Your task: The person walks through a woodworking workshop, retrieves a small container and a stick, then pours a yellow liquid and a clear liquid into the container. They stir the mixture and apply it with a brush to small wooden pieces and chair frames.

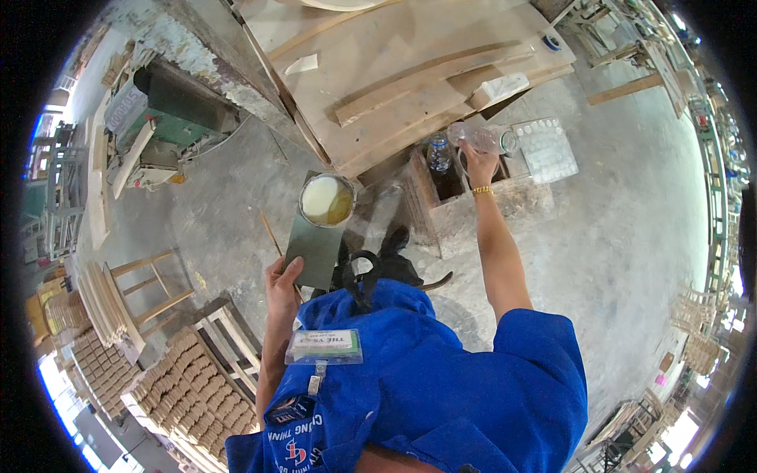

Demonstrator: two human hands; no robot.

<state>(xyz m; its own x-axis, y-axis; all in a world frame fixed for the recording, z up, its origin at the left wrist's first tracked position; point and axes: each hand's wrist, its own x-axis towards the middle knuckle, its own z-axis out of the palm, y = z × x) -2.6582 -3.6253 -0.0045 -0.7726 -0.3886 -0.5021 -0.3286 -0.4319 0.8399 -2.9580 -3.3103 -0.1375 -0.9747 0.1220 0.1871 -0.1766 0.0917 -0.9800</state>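
Note:
My left hand [284,282] is closed on the near end of a flat grey-green board [314,251]. A round tub [326,199] rests at the board's far end, with cream-white and yellowish stuff side by side in it. Beside the board, a thin stick [270,231] runs past my left fingers; whether they grip it too is unclear. With my arm stretched forward, my right hand [479,164] grips a clear plastic bottle [493,139], lying sideways above a wooden box [453,229]. Another clear bottle [439,155] stands in the box's left compartment.
Beyond the box is a wooden worktable [378,71] bearing a curved wooden strip [426,83] and a whitish block [500,90]. A white sheet with round shapes [546,150] lies at the box's right. Stacked wooden parts [177,394] and a green machine [169,110] are left.

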